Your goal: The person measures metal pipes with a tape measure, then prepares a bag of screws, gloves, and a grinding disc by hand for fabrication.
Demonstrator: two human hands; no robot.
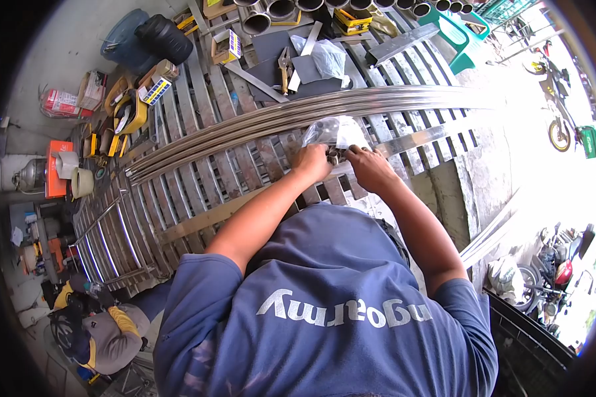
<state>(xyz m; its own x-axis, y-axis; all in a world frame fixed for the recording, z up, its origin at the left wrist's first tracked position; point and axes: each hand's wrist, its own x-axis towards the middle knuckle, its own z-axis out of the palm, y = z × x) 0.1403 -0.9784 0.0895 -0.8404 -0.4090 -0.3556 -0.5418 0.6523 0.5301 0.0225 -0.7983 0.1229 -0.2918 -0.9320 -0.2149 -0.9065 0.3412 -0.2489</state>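
Note:
A clear plastic bag (320,132) with a white paper or label (349,134) lies on the slatted metal bench in front of me. My left hand (312,163) grips the bag's near left edge, fingers curled. Opposite it, my right hand (372,168) has its fingers bent in at the bag's near right edge. Between the hands, small dark metal pieces (336,156) show at the bag's mouth; their kind is too small to make out. Just beyond the bag, a bundle of long thin metal rods (258,121) runs across the bench.
On the slatted bench (208,137) are pliers (285,68), another plastic bag (329,59) and a yellow container (131,114). Pipe ends (255,24) project at the far edge. A co-worker (102,327) is low at left; a green chair (467,43) and motorcycles (555,99) stand right.

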